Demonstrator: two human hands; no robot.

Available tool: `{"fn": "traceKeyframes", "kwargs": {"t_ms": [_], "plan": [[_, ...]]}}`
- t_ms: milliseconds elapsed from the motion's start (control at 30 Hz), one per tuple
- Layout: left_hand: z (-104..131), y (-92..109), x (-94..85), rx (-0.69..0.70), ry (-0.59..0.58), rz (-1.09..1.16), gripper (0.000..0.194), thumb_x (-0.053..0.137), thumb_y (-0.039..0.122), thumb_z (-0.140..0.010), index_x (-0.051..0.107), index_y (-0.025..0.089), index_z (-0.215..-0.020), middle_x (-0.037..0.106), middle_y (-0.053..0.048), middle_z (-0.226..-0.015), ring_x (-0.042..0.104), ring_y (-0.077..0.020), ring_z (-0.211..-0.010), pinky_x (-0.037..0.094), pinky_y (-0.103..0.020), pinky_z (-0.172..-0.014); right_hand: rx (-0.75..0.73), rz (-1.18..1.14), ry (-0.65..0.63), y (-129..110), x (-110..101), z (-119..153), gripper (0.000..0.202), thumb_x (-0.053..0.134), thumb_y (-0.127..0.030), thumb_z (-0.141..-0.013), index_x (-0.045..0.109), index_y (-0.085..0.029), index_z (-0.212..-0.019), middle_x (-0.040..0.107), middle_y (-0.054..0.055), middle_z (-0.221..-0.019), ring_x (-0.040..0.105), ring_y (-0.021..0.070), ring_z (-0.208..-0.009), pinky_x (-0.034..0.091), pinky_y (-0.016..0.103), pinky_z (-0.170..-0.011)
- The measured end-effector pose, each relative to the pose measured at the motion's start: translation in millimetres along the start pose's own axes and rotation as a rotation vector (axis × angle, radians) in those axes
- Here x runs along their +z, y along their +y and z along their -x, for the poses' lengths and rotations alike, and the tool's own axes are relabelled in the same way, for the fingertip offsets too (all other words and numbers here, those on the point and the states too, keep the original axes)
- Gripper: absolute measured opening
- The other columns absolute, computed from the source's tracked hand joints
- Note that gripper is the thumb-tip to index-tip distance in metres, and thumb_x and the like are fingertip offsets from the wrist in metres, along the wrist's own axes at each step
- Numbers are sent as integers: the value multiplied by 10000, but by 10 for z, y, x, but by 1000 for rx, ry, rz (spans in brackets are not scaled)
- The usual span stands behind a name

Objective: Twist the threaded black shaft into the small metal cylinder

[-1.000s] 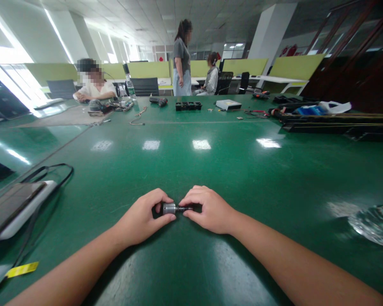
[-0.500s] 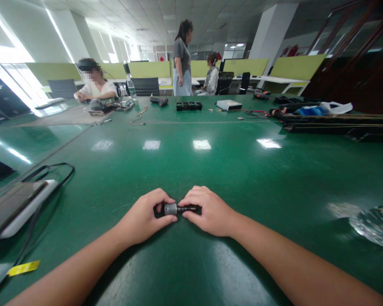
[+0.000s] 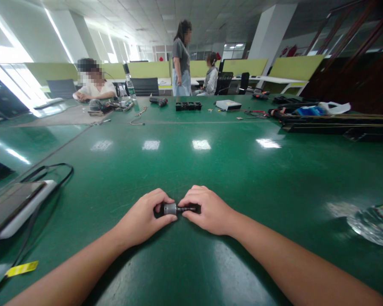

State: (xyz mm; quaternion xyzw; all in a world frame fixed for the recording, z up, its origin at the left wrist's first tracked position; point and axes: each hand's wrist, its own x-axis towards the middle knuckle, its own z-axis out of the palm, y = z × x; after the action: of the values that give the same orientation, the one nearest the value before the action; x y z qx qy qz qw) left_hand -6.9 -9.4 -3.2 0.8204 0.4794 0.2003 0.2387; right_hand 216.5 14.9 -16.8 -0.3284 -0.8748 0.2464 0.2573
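Observation:
A small metal part (image 3: 170, 208) with a silver cylindrical body and a thin dark shaft lies sideways near the middle of the green table (image 3: 178, 170). My left hand (image 3: 147, 216) grips the silver body between thumb and fingers. The shaft points right, into the curl of my right hand (image 3: 207, 211), whose thumb and fingers are closed around it. The fingertips of both hands almost meet over the part. My right palm hides the far end of the shaft.
At the left lie a phone (image 3: 15, 204) on a white object and black cables. A glass dish (image 3: 375, 225) is at the right. Tools, a black part (image 3: 188, 106) and a silver box (image 3: 228, 105) line the far side. Three people are beyond.

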Motion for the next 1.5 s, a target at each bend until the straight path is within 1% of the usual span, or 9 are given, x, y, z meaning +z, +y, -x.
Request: {"fn": "traceKeyframes", "kwargs": {"t_ms": [200, 467, 700, 933, 1033, 1167, 1233, 1500], "plan": [[0, 1, -3, -8, 0, -3, 224, 690, 337, -840, 648, 193, -1007, 604, -17, -871, 540, -169, -758, 421, -273, -688, -3, -8, 13, 23, 2, 0, 148, 703, -153, -790, 719, -206, -927, 712, 16, -859, 585, 182, -859, 409, 335, -812], [3, 3, -4, -14, 3, -9, 229, 678, 356, -840, 645, 191, -995, 596, -18, -860, 537, -169, -750, 431, -277, -688, 35, -10, 30, 4, -3, 14, 162, 713, -116, -741, 705, -199, -879, 696, 13, -826, 580, 181, -835, 410, 333, -798], [3, -6, -10, -16, -1, -9, 214, 667, 355, -844, 635, 196, -984, 593, -12, -845, 541, -169, -746, 431, -274, -680, 72, 1, 58, 3, -8, 9, 132, 746, -156, -732, 690, -200, -843, 680, 1, -796, 578, 171, -804, 394, 332, -788], [11, 6, -30, -48, -11, -2, 207, 659, 357, -857, 614, 195, -978, 582, -4, -837, 547, -171, -743, 429, -286, -685, 105, 38, 78, 19, -29, 10, 100, 723, -133, -723, 667, -194, -780, 671, -5, -775, 571, 166, -793, 388, 334, -784], [15, 15, -35, -62, 2, -9, 175, 630, 346, -876, 599, 198, -963, 580, -2, -838, 547, -170, -736, 431, -291, -683, 145, 73, 111, 58, -46, 11, 94, 705, -130, -713, 665, -198, -765, 662, -2, -762, 571, 170, -783, 396, 330, -762], [12, 15, -34, -69, 23, -4, 166, 595, 346, -895, 582, 193, -956, 581, -16, -864, 550, -176, -744, 441, -300, -683, 286, 107, 236, 139, -76, 4, 79, 674, -129, -698, 664, -196, -738, 640, 14, -753, 557, 167, -727, 408, 300, -668], [10, 10, -31, -68, 24, -1, 167, 591, 350, -899, 580, 196, -963, 584, -18, -881, 555, -179, -757, 446, -304, -693, 318, 92, 271, 159, -85, 2, 70, 670, -138, -699, 668, -197, -736, 636, 16, -754, 553, 163, -707, 413, 292, -649], [2, -2, -30, -73, 18, 6, 176, 594, 354, -902, 577, 195, -976, 578, -15, -880, 553, -176, -757, 450, -304, -699, 250, 91, 180, 96, -63, 17, 74, 691, -151, -695, 681, -205, -744, 649, 14, -785, 567, 168, -746, 409, 301, -687]]}}
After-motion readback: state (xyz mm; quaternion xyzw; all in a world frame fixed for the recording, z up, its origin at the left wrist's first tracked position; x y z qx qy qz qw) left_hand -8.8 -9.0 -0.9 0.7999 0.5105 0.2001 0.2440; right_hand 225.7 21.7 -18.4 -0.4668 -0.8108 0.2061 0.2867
